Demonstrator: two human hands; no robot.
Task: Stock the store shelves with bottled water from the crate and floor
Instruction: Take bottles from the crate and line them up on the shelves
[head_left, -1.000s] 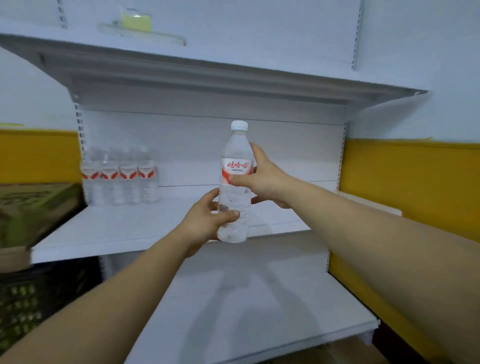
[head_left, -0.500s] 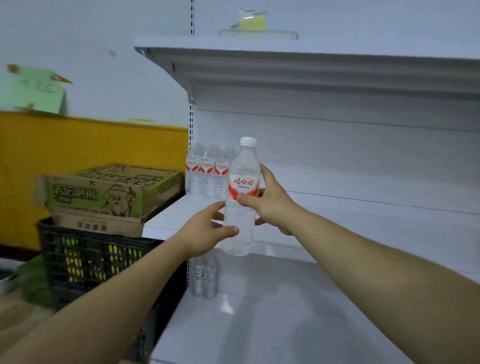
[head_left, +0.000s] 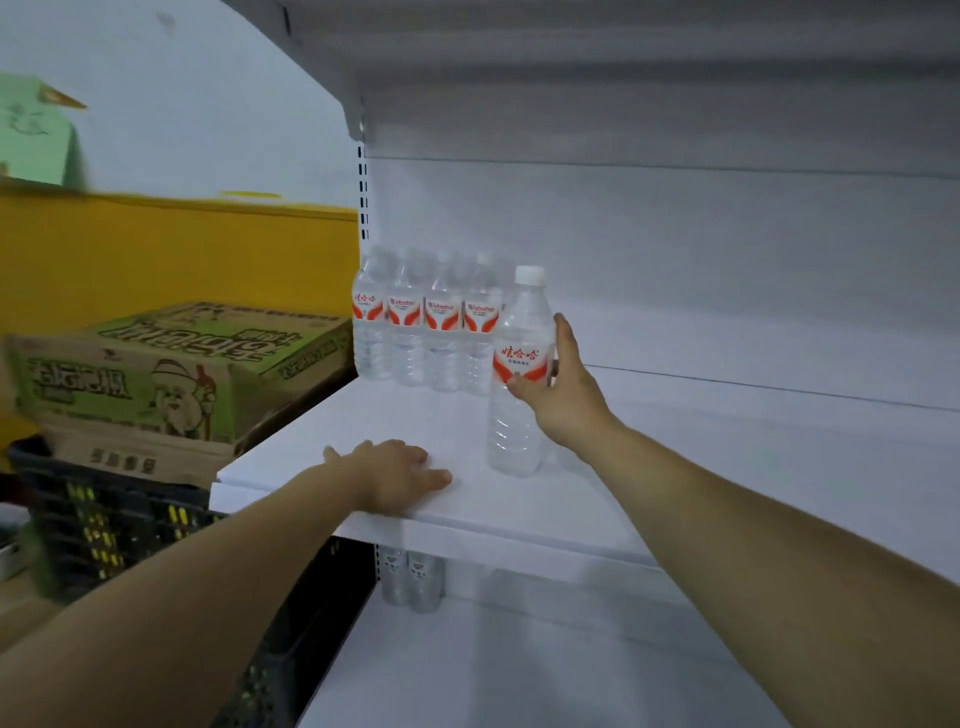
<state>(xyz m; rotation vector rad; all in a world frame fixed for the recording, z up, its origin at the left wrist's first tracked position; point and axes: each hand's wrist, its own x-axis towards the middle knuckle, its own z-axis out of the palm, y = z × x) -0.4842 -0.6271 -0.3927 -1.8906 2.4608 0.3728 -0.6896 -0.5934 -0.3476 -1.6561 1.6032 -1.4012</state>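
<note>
**Bottle brought down onto the shelf, left hand off it**

Since half a second earlier, the bottle (head_left: 513, 431) had gone from mid-air to the middle shelf (head_left: 519, 512), and the left hand (head_left: 395, 475) had released it.

At far left the dark crate (head_left: 104, 525) sat under a green carton (head_left: 171, 364), both just beside the shelf end. The left hand lay flat on the shelf near its front edge, fingers spread and straight, holding nothing. Behind it, a row of bottles (head_left: 423, 322) stood against the back left corner. The bottle stood upright just right of that row and forward of it, its base seemingly on the board.

It looked full, so moderately heavy, with thin ribbed walls that would give under a squeeze and a smooth label that might slip. The firmer band at the label seemed the best place to hold it.

The right hand (head_left: 563, 400) held it there, thumb across the front of the label and fingers reaching round the far side, closed only as far as the bottle's width.
</note>
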